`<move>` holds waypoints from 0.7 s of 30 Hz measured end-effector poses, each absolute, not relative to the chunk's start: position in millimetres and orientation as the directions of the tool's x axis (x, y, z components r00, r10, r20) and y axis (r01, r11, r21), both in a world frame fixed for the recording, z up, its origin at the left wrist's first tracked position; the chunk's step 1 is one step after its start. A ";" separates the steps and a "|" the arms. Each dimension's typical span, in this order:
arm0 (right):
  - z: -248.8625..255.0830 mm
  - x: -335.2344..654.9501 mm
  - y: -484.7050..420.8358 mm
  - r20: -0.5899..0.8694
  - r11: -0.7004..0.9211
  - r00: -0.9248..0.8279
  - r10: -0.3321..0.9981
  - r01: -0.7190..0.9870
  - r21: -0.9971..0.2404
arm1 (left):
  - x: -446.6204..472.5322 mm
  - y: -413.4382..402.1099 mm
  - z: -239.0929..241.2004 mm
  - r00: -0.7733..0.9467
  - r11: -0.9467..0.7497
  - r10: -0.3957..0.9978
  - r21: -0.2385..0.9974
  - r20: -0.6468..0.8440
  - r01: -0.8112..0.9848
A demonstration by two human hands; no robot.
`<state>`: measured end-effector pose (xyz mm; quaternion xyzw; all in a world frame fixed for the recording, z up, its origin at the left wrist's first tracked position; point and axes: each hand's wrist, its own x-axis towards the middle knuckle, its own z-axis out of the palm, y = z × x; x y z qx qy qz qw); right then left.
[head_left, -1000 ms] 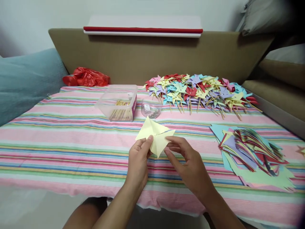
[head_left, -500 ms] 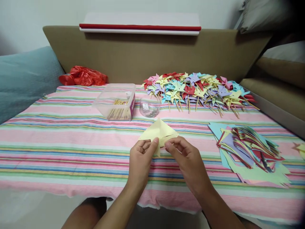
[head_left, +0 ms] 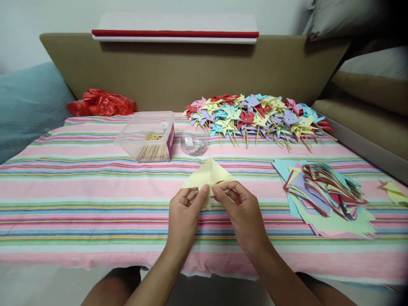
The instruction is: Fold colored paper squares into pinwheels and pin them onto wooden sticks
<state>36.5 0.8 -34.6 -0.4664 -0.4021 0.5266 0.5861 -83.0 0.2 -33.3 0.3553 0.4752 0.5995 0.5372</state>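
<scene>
Between my two hands is a pale yellow sheet of paper (head_left: 207, 172), slit and partly folded, with one corner pointing away from me and another hanging below. My left hand (head_left: 186, 208) pinches it near the middle, thumb on top. With thumb and fingertips my right hand (head_left: 239, 206) grips a flap on the right side, its thumb close beside the left thumb. The fingers under the sheet are partly hidden. Beyond the paper stand a clear tub of wooden sticks (head_left: 146, 138) and a small round clear container (head_left: 194, 143) with tiny metal pieces in it.
Finished paper pinwheels (head_left: 255, 114) on sticks lie heaped at the back right. Nearer on the right rests a pile of coloured paper sheets (head_left: 328, 195). A red plastic bag (head_left: 102, 102) is at the back left, by a blue cushion (head_left: 32, 108). A striped cloth (head_left: 95, 212) covers the surface.
My right hand has moved left and brought its flap in toward the sheet's middle, against my left thumb. The left hand keeps its pinch. The view has shifted slightly.
</scene>
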 end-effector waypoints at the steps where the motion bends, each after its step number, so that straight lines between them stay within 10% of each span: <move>1: -34.9 35.9 0.8 -0.020 0.014 0.133 0.991 -0.247 -0.969 | -82.9 0.0 -33.3 -0.168 0.028 0.982 0.951 -0.084 -0.309; 21: -30.8 28.9 -3.0 0.087 0.120 0.246 0.965 -0.123 -0.985 | -81.7 -0.1 -34.3 -0.117 0.090 0.982 0.920 -0.145 -0.381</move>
